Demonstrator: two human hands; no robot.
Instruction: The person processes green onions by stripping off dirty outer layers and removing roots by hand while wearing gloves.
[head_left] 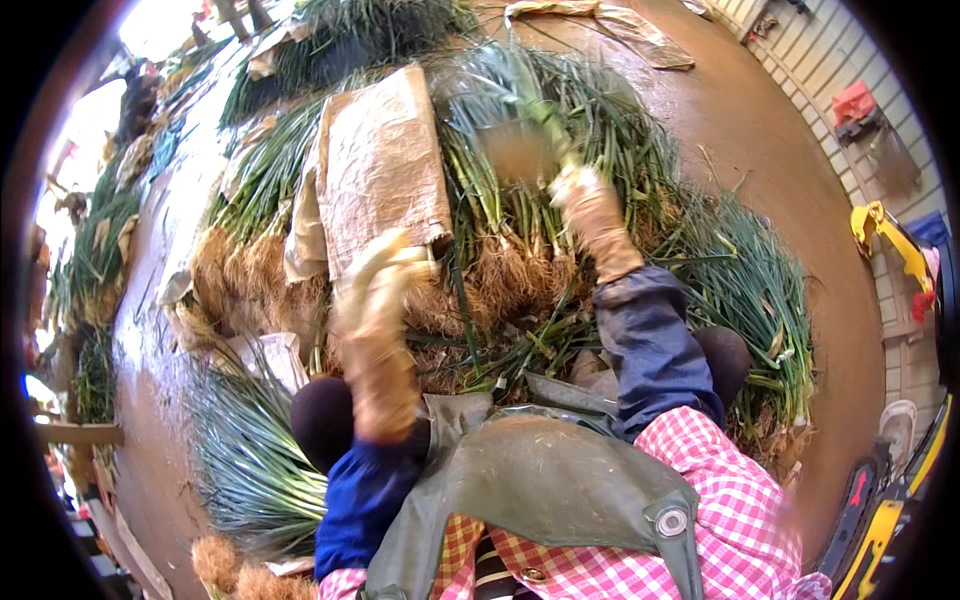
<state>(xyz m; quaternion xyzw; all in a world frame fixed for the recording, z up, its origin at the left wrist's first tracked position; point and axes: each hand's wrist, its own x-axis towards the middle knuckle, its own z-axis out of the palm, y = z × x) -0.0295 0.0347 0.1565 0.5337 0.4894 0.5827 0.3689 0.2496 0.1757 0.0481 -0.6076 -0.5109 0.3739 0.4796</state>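
Observation:
My left hand (378,340), in a soiled tan glove, is smeared by motion just in front of a folded woven sack (385,165). Its fingers look stretched and apart, with nothing seen between them. My right hand (595,218), gloved too, is closed around a green onion stalk (568,158); the leaves reach away from me and blur. Beneath and beyond that hand lies a thick heap of green onions (490,180), their tan roots (510,265) turned toward me. The sack rests on top of the heap, left of the right hand.
More green onions lie by my left knee (255,460) and at my right (755,300). Further heaps (335,50) stand at the back. Wet brown floor (745,130) runs to a pale tiled wall (810,65) on the right. Yellow and black equipment (880,540) stands at lower right.

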